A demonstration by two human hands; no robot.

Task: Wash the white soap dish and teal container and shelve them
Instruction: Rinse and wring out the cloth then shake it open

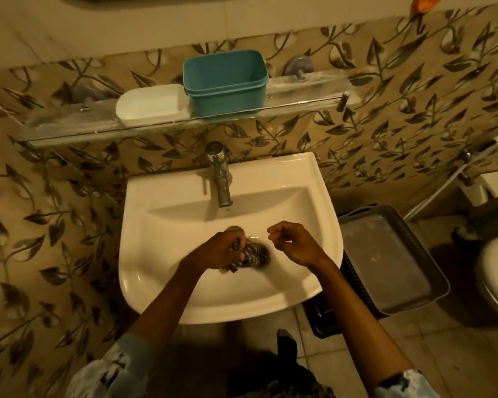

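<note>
Leaf-tiled bathroom, white sink point(161, 285) w/ tap point(221, 179). Left hand point(223, 248) clamped on what looks like a scrubber point(256, 254); right hand point(292, 239) loosely curled, holding nothing. No legible writing.

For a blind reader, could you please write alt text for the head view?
Over a white sink, the left hand grips a scrubber while the right hand hovers empty. A soap dish and teal container sit touching on the glass shelf above the tap.
</note>
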